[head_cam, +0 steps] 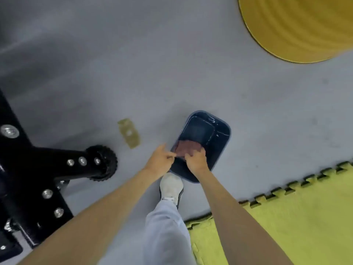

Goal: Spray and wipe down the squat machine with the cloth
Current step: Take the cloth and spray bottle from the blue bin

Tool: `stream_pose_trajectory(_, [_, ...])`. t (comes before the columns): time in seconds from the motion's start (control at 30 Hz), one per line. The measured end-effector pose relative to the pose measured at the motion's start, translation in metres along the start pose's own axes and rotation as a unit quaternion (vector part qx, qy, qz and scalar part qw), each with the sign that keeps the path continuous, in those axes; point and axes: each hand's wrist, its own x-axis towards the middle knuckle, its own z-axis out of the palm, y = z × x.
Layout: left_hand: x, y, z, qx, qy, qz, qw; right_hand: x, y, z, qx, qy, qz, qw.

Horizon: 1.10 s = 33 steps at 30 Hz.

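Reddish-brown cloth [186, 148] is lying in a dark blue tub [222, 138] on the floor [133, 73], near the black squat machine [47, 156]. The left hand [160, 159] is pinching its edge, and the right hand [196, 161] is clutching it with curled fingers [196, 154].

Basin [222, 137]: we set our clock on it as it stands on the floor [133, 73], twelve pointing away from us.
Cloth [188, 148]: in the basin, at its seven o'clock end.
Hands: our left hand [160, 159], at eight, pinches the cloth's edge; our right hand [196, 161], at six, grips the cloth inside.
Shoe [171, 185]: at seven, toe just beside the basin.
Machine [49, 155]: well apart at nine, its wheel [104, 162] nearest the basin.
Sticker [129, 132]: on the floor, near, at nine.
Mat [286, 217]: at four to five.
Disc [298, 25]: far off at one.
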Motion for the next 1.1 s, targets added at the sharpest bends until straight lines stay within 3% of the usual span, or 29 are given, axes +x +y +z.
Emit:
stream_pose_trajectory(0.2, [0.023, -0.024, 0.006, 0.05, -0.026, -0.004, 0.998, 0.051, -0.001, 0.005, -0.179, -0.054, -0.013, 0.982])
stream_pose_trajectory(0.47, [0.026, -0.033, 0.005, 0.032, -0.076, 0.013, 0.996, 0.069, 0.008, 0.032, -0.307, -0.069, -0.017, 0.949])
stream_pose_trajectory(0.7, [0.005, -0.017, -0.004, 0.02, -0.09, -0.013, 0.996, 0.02, 0.006, 0.026, -0.26, 0.095, -0.111, 0.955])
stream_pose_trajectory(0.83, [-0.028, 0.009, -0.017, 0.012, -0.049, -0.006, 0.999, -0.029, 0.004, 0.001, -0.27, 0.149, -0.217, 0.926])
stream_pose_trajectory(0.97, [-0.056, 0.031, -0.026, -0.012, -0.026, -0.005, 1.0, -0.074, -0.007, -0.018, -0.278, 0.19, -0.249, 0.908])
stream_pose_trajectory(1.1, [-0.108, 0.057, -0.044, -0.091, -0.004, -0.01, 0.996, -0.14, -0.036, -0.034, -0.091, 0.197, -0.247, 0.944])
